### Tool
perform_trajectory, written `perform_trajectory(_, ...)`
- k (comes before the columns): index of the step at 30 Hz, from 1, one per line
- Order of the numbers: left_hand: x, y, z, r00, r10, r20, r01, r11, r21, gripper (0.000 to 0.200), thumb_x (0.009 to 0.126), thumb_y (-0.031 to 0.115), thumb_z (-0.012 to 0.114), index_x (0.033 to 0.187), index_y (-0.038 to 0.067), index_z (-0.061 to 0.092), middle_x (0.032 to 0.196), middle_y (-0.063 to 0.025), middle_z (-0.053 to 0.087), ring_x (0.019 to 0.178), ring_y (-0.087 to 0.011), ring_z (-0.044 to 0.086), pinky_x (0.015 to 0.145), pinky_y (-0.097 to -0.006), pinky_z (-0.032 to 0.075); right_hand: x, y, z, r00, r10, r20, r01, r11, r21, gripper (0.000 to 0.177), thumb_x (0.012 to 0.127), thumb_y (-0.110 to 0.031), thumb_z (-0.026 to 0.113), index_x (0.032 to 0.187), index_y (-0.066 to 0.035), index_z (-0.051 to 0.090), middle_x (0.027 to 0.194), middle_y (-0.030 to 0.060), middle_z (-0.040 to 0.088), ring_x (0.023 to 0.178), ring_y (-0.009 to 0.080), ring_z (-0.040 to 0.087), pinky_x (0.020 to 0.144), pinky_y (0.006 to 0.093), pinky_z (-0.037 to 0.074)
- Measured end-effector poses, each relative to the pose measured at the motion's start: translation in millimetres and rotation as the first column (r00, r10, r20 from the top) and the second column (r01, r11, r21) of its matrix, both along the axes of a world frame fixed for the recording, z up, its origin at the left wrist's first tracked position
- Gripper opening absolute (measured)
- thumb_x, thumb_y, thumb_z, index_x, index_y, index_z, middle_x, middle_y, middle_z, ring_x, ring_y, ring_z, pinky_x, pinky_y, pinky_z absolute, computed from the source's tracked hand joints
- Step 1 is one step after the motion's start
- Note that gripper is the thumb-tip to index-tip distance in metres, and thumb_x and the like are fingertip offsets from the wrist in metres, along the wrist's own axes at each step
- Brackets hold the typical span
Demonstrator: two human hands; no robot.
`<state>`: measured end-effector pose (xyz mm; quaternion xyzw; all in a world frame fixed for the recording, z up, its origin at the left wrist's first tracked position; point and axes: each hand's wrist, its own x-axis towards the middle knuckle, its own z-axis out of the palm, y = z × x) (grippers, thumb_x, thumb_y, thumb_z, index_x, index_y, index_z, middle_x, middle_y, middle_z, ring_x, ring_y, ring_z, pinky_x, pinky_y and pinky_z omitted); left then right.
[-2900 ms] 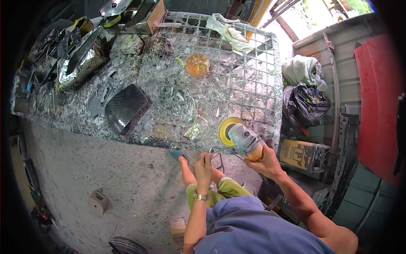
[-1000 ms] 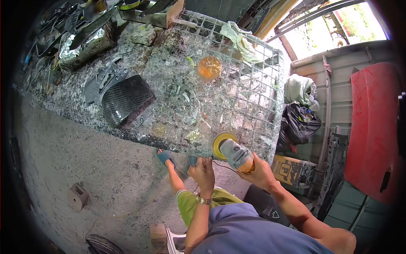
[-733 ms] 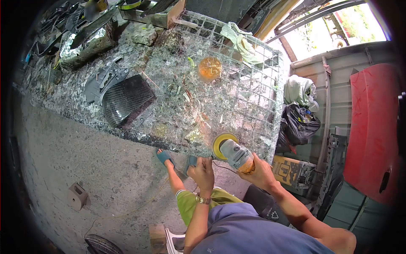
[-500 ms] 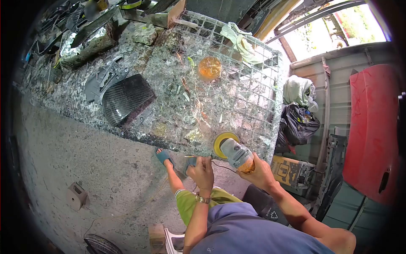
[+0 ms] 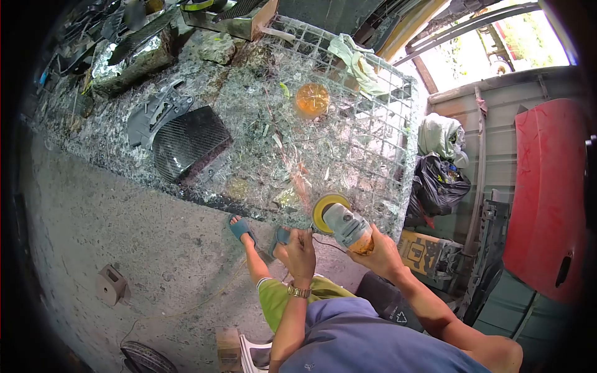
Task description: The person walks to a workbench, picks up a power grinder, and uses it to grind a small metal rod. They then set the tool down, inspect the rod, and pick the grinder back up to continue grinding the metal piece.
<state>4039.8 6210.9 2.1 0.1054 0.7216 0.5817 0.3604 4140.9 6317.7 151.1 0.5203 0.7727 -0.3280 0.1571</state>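
My right hand point(image 5: 382, 253) is wrapped round the orange and grey body of an angle grinder point(image 5: 348, 228). Its round yellow disc point(image 5: 323, 212) faces left, over the near edge of the table. Just left of the disc, my left hand point(image 5: 296, 252) is closed in a pinch, palm side hidden. A small thin piece seems to stick out of its fingers toward the disc, too small to name. A watch is on the left wrist.
A debris-covered table point(image 5: 249, 165) with a wire grid carries a black carbon-fibre part point(image 5: 189, 143), a grey bracket point(image 5: 152, 118), an orange container point(image 5: 311, 101) and a pale cloth point(image 5: 356, 65). Right stand black bags point(image 5: 438, 183), a yellow box point(image 5: 420, 252) and a red panel point(image 5: 547, 193).
The view has shifted slightly. A thin pale strip that showed left of my left fingertips no longer shows there. The grinder stays nearly in place.
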Motion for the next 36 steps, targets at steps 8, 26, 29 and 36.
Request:
perform_trajectory(8,-1.8,-1.3,0.4,0.999,-0.037,-0.002,0.037,0.999,0.024,0.028,0.092,0.011,0.058,0.073,0.003,0.04,0.057,0.0003,0.035,0.054,-0.0071,0.029,0.046,-0.0268,0.027,1.4,-2.8,1.4,1.0,-0.004,0.023,0.004,1.0,-0.003,0.055,0.07,-0.036,0.076,0.104,-0.002,0.048,0.087,0.0202,0.065,0.085,0.0375,0.064,0.072,0.0437,0.049)
perform_trajectory(26,-1.4,-0.1,0.8,1.0,0.002,0.001,-0.002,1.0,0.014,0.033,0.091,0.015,0.061,0.069,0.003,0.039,0.055,-0.0043,0.035,0.053,-0.0096,0.029,0.045,-0.0293,0.028,2.5,-4.1,-4.0,0.999,-0.04,-0.009,0.04,0.999,0.036,0.056,0.07,-0.038,0.076,0.103,-0.001,0.049,0.087,0.0203,0.065,0.085,0.0378,0.064,0.074,0.0432,0.049)
perform_trajectory(29,-3.2,-1.7,0.9,0.996,-0.034,-0.078,0.036,0.999,0.025,0.025,0.092,0.011,0.058,0.075,0.001,0.042,0.055,-0.006,0.044,0.049,-0.0113,0.036,0.045,-0.0303,0.031,-1.5,-4.7,-2.6,1.0,-0.021,0.01,0.021,1.0,0.013,0.056,0.071,-0.038,0.076,0.102,-0.001,0.049,0.087,0.0204,0.065,0.086,0.0378,0.064,0.073,0.0432,0.049)
perform_trajectory(36,-4.1,-1.5,2.0,0.997,-0.05,-0.055,0.051,0.999,0.014,0.025,0.092,0.011,0.057,0.075,0.001,0.042,0.056,-0.0067,0.044,0.05,-0.0116,0.036,0.045,-0.0304,0.031,1.3,-7.0,-0.8,0.999,-0.036,0.019,0.035,0.999,0.003,0.055,0.071,-0.037,0.076,0.103,-0.001,0.049,0.088,0.0207,0.065,0.086,0.0382,0.063,0.074,0.043,0.049)
